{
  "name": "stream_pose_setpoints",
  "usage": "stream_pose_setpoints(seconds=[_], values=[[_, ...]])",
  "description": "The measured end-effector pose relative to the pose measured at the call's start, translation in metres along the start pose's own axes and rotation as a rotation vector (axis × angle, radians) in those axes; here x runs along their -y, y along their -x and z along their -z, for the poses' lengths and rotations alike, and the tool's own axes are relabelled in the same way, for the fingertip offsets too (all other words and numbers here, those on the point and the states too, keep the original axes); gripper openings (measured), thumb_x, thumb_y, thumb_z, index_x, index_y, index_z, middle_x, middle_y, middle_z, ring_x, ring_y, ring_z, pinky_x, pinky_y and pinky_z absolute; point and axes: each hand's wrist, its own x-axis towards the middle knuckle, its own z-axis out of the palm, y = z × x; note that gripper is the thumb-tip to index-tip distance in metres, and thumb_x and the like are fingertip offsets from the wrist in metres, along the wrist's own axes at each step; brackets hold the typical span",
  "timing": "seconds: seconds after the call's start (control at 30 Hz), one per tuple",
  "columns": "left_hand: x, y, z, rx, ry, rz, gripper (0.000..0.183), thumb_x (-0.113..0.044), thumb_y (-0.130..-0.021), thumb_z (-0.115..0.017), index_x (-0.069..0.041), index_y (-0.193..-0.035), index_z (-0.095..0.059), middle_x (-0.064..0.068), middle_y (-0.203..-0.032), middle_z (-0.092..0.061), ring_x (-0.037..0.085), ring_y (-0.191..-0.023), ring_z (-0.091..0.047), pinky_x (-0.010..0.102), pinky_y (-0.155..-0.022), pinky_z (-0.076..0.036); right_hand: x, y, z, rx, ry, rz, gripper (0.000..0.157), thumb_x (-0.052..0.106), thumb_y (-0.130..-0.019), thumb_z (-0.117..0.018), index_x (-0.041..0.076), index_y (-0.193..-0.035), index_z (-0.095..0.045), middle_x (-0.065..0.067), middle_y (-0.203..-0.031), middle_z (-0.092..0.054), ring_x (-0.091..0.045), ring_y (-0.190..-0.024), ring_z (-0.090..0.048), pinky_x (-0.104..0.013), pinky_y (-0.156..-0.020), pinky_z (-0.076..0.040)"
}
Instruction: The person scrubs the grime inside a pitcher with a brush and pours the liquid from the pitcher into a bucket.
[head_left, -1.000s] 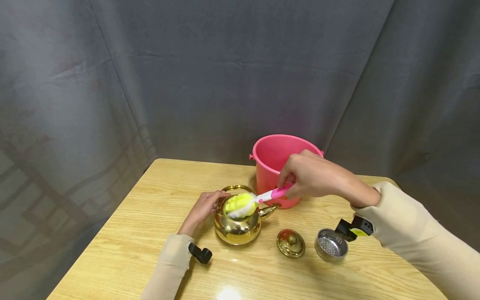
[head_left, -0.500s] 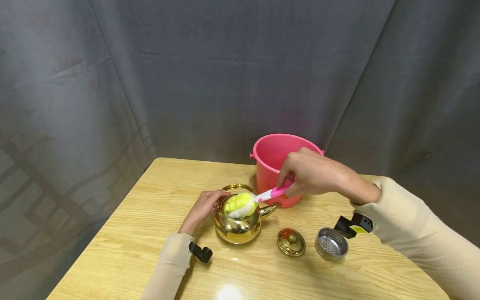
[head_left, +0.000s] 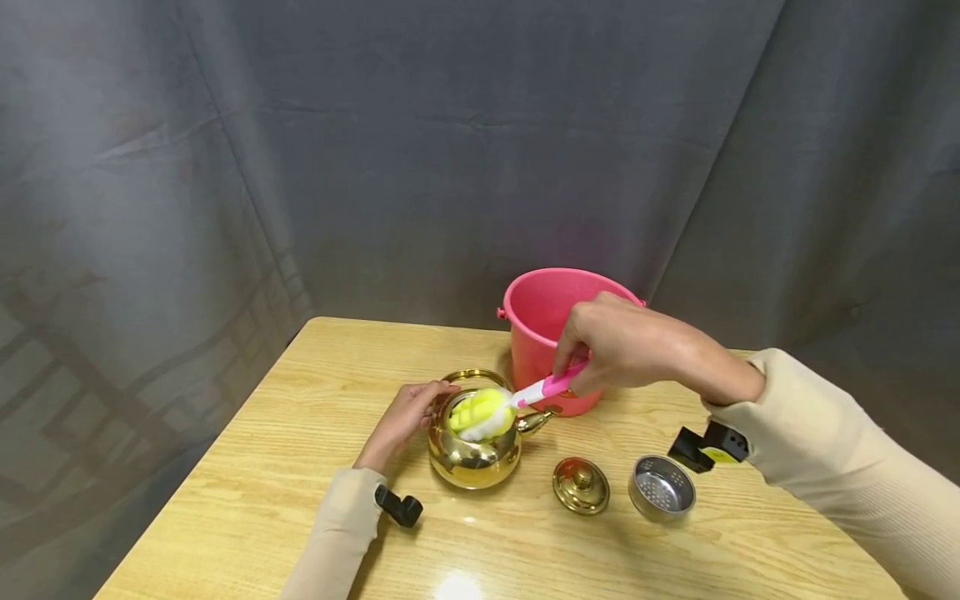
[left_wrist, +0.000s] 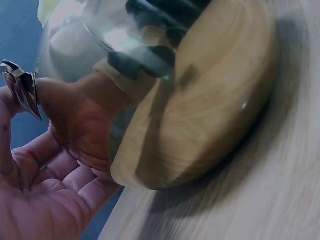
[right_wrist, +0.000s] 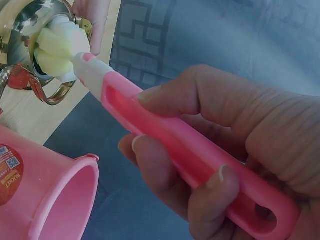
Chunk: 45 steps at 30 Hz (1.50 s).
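Note:
A shiny gold teapot (head_left: 476,462) stands upright on the table, its lid off. My left hand (head_left: 408,411) grips its left side; in the left wrist view the thumb and fingers (left_wrist: 55,160) are at a small metal lug (left_wrist: 22,87) on the body. My right hand (head_left: 615,343) holds a sponge brush by its pink handle (right_wrist: 165,130), fingers curled round it. The brush's yellow and white sponge head (head_left: 482,414) sits in the teapot's round mouth, its lower part hidden inside. The teapot's spout (head_left: 534,422) points right, toward the bucket.
A pink bucket (head_left: 528,350) stands close behind the teapot, under my right hand. The gold lid (head_left: 581,486) lies right of the teapot, with a perforated metal strainer (head_left: 662,488) beside it. A grey curtain (head_left: 450,167) hangs behind the wooden table (head_left: 255,492).
The sponge head has turned slightly in the teapot's mouth and more of it shows. My right hand has risen a little; my left hand keeps its grip.

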Motion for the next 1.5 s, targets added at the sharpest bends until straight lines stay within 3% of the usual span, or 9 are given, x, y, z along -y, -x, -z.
stream_pose_setpoints(seconds=[0.37, 0.63, 0.87, 1.07, 1.27, 1.5], values=[[-0.0011, 0.0014, 0.0055, 0.040, -0.019, -0.004, 0.041, -0.027, -0.100, -0.048, 0.006, -0.121, -0.063, 0.017, -0.120, -0.064, 0.018, -0.099, -0.060, 0.031, -0.082, -0.052, 0.0034, 0.0013, 0.0061, 0.017, 0.018, -0.024, 0.013, 0.011, -0.071, -0.085, 0.021, -0.075, -0.078, 0.015, -0.057, -0.058, -0.008, -0.054, -0.047, -0.027, -0.052, -0.039], [0.0010, 0.0028, 0.0069, 0.060, -0.007, -0.014, 0.044, -0.029, -0.099, -0.048, 0.007, -0.121, -0.063, 0.018, -0.115, -0.066, 0.014, -0.092, -0.060, 0.027, -0.077, -0.052, 0.0024, 0.0023, 0.0073, 0.024, 0.013, -0.067, 0.013, 0.009, -0.072, -0.084, 0.019, -0.077, -0.078, 0.014, -0.060, -0.061, -0.010, -0.058, -0.050, -0.029, -0.055, -0.044], [0.0008, 0.0042, 0.0086, 0.071, -0.008, -0.003, 0.044, -0.028, -0.099, -0.048, 0.006, -0.123, -0.062, 0.020, -0.124, -0.062, 0.023, -0.105, -0.062, 0.031, -0.083, -0.053, 0.0027, 0.0016, 0.0079, 0.013, 0.022, -0.083, 0.010, 0.013, -0.072, -0.085, 0.019, -0.076, -0.078, 0.013, -0.059, -0.060, -0.010, -0.058, -0.050, -0.029, -0.054, -0.043], [0.0005, 0.0056, 0.0094, 0.087, 0.002, -0.013, 0.046, -0.029, -0.099, -0.048, 0.008, -0.123, -0.061, 0.022, -0.125, -0.060, 0.027, -0.108, -0.061, 0.035, -0.086, -0.053, 0.0012, -0.0007, 0.0075, 0.013, 0.021, -0.093, 0.012, 0.006, -0.071, -0.082, 0.017, -0.078, -0.079, 0.011, -0.057, -0.059, -0.010, -0.055, -0.048, -0.027, -0.050, -0.040], [0.0022, 0.0062, 0.0095, 0.105, 0.016, -0.014, 0.046, -0.028, -0.100, -0.047, 0.009, -0.124, -0.059, 0.023, -0.128, -0.058, 0.029, -0.113, -0.059, 0.036, -0.089, -0.051, 0.0003, -0.0025, 0.0052, -0.001, 0.034, -0.073, 0.015, 0.003, -0.071, -0.079, 0.015, -0.079, -0.079, 0.011, -0.057, -0.058, -0.008, -0.053, -0.046, -0.026, -0.049, -0.038], [0.0010, 0.0061, 0.0076, 0.108, 0.008, -0.024, 0.047, -0.029, -0.100, -0.046, 0.010, -0.124, -0.059, 0.024, -0.129, -0.057, 0.029, -0.112, -0.059, 0.036, -0.089, -0.051, 0.0017, -0.0031, 0.0031, -0.041, 0.052, -0.014, 0.009, 0.012, -0.072, -0.084, 0.018, -0.075, -0.078, 0.013, -0.055, -0.055, -0.006, -0.050, -0.043, -0.024, -0.047, -0.034]])
